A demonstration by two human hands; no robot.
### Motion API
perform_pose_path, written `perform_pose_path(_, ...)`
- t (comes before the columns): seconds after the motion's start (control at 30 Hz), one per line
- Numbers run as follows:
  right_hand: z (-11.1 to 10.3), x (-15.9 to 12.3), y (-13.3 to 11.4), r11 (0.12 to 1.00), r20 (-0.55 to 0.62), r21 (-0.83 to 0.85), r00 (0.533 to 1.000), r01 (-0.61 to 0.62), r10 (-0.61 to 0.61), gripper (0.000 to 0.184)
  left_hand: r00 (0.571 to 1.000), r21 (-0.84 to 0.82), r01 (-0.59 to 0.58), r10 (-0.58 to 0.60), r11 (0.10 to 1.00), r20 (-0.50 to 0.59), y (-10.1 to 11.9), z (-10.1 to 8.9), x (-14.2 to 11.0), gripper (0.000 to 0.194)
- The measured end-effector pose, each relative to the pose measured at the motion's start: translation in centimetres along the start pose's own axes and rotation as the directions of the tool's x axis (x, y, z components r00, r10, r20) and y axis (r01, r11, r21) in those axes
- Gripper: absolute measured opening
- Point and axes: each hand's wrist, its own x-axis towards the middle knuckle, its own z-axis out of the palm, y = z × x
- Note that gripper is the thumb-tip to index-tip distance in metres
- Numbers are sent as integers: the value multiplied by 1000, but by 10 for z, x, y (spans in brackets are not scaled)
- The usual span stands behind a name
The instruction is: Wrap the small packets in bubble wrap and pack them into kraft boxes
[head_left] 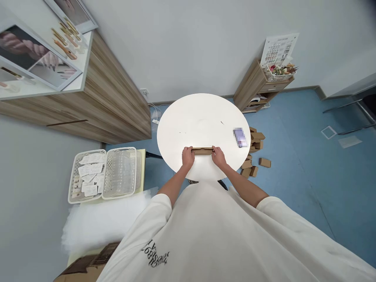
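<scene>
Both hands, left (188, 157) and right (219, 157), clamp opposite ends of the cardboard box (202, 151) at the white worktop's (202, 113) near side; it looks light, stiff yet crushable, best held by its ends.

Both bare forearms extend forward from loose white short sleeves and converge ahead of the torso. Bare left hand (188, 157) and bare right hand (218, 157): level with each other, slightly apart, fingers bent and directed inward, thumbs facing.
</scene>
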Motion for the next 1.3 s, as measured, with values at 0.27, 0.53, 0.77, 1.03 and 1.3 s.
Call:
perform_pose_path(0.27,-3,3,-1,997,13,-72,1000,10,-9,50,1000,-81,-30,30,996,4,-3,2,0,32)
perform_pose_path(0.53,-10,3,-7,989,59,-146,998,29,-21,49,999,-101,-53,54,993,5,-4,1,-3,32)
perform_pose_path(0.77,-12,3,-9,983,73,-180,997,31,-18,49,996,-133,-85,87,987,10,-8,-1,-4,34)
perform_pose_path(1.03,-12,6,-13,985,71,-174,997,1,11,46,994,-155,-105,109,982,14,-11,-1,-6,35)
perform_pose_path(1.3,-14,4,-11,967,79,-247,996,65,-46,46,988,-45,-147,149,988,43,-12,-6,-5,38)
